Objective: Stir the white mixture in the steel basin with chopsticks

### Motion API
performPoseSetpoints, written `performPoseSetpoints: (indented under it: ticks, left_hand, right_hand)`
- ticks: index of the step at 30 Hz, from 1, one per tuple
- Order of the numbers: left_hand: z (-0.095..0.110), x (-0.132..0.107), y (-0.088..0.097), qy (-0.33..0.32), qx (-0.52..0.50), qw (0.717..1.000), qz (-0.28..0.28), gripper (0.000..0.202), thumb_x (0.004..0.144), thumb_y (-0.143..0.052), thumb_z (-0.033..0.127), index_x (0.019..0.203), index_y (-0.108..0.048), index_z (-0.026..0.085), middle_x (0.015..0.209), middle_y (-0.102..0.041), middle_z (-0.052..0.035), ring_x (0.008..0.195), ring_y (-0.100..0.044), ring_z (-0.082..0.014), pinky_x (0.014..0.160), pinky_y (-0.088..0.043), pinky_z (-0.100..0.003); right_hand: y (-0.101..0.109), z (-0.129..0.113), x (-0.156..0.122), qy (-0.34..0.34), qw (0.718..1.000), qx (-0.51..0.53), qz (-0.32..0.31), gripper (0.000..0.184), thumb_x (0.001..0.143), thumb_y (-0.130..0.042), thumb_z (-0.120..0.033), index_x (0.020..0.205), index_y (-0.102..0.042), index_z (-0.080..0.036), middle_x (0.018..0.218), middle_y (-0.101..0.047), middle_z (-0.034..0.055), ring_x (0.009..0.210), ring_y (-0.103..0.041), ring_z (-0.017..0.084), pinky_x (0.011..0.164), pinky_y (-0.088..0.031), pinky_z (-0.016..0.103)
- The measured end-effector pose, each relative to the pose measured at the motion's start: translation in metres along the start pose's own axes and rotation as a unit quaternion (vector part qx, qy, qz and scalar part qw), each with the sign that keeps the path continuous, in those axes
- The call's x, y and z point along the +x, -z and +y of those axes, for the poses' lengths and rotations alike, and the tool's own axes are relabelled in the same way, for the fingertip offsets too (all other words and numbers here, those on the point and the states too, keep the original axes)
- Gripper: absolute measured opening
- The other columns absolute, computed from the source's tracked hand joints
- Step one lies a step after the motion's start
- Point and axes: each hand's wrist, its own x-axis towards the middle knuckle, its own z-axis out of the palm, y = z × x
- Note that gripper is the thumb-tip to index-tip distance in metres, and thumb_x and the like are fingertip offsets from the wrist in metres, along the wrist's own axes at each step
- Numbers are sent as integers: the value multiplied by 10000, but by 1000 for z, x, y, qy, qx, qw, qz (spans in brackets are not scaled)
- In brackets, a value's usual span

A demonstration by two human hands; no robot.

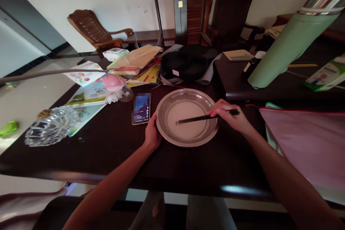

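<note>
A round metal basin (pixel 188 141) stands on the dark table in front of me, with a pale, milky-looking layer (pixel 185 109) in its bottom. My left hand (pixel 152 133) grips the basin's left rim, thumb along the edge and the other fingers mostly hidden beneath it. In my right hand (pixel 229 115), closed over the basin's right side, is a pair of dark chopsticks (pixel 196 118). Their tips reach into the pale layer near the basin's middle. Just left of the basin lies a phone (pixel 141 109) with its screen lit.
Left on the table (pixel 107 151) are a crystal glass dish (pixel 52 125), booklets (pixel 87 95) and a pink-topped figurine (pixel 114 83). Behind the basin sit stacked books and envelopes (pixel 140 59) and a black bag (pixel 185 63). A green thermos (pixel 291 46) and a pink zip pouch (pixel 307 140) are at right.
</note>
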Motion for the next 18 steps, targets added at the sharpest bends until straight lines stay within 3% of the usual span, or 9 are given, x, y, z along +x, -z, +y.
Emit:
performPoseSetpoints:
  ticks: [2, 5, 7, 10, 12, 14, 16, 18]
  left_hand:
    - [1, -1, -1, 6, -2, 1000, 5, 179, 785, -594, 341, 746, -685, 192, 777, -724, -24, 979, -668, -246, 886, -510, -341]
    - [2, -2, -2, 16, -7, 1000, 17, 192, 803, -574, 327, 734, -686, 187, 730, -712, -21, 971, -670, -244, 887, -510, -339]
    - [3, -3, -3, 15, -6, 1000, 18, 188, 801, -576, 319, 721, -684, 188, 678, -693, -12, 952, -673, -241, 883, -511, -338]
    - [3, -3, -4, 5, -7, 1000, 17, 169, 796, -589, 310, 734, -691, 190, 624, -666, 7, 915, -679, -231, 877, -513, -331]
    - [4, -4, -5, 6, -9, 1000, 17, 176, 808, -579, 309, 766, -702, 190, 619, -665, 8, 911, -680, -227, 875, -514, -327]
    - [4, -3, -5, 8, -9, 1000, 17, 186, 819, -565, 307, 778, -705, 191, 631, -673, 3, 921, -679, -227, 875, -513, -327]
    - [4, -3, -5, 10, -7, 1000, 18, 193, 823, -560, 308, 762, -702, 191, 639, -678, -2, 928, -678, -231, 876, -513, -330]
    - [4, -3, -5, 12, -6, 1000, 19, 198, 818, -565, 314, 734, -695, 190, 633, -676, -4, 930, -678, -236, 876, -514, -333]
  right_hand:
    - [-2, 0, 1, 15, 999, -41, 11, 240, 890, -589, -422, 757, -740, -291, 822, -746, 21, 829, -631, 217, 797, -468, 397]
    - [15, 4, 0, -6, 992, -28, 123, 310, 911, -562, -406, 676, -717, -275, 726, -716, 20, 752, -624, 204, 765, -456, 383]
    - [26, 4, -2, -20, 987, 20, 157, 383, 921, -544, -409, 601, -687, -255, 636, -676, 20, 659, -613, 190, 699, -453, 364]
    - [21, 2, -2, -24, 994, 63, 82, 396, 921, -537, -423, 603, -694, -246, 631, -674, 23, 624, -611, 181, 658, -461, 352]
    - [8, -1, -1, -8, 1000, 27, 10, 335, 916, -548, -419, 679, -724, -259, 724, -717, 26, 709, -633, 192, 722, -472, 367]
    - [0, 0, 0, 18, 999, -30, -19, 263, 905, -571, -407, 748, -738, -276, 816, -750, 23, 804, -638, 206, 788, -461, 384]
    - [3, 3, 1, 17, 998, -57, 22, 243, 903, -578, -399, 763, -737, -281, 828, -753, 21, 832, -636, 210, 805, -452, 387]
    - [14, 6, 0, -9, 994, -37, 100, 295, 912, -561, -406, 707, -723, -270, 758, -732, 20, 777, -640, 202, 778, -456, 378]
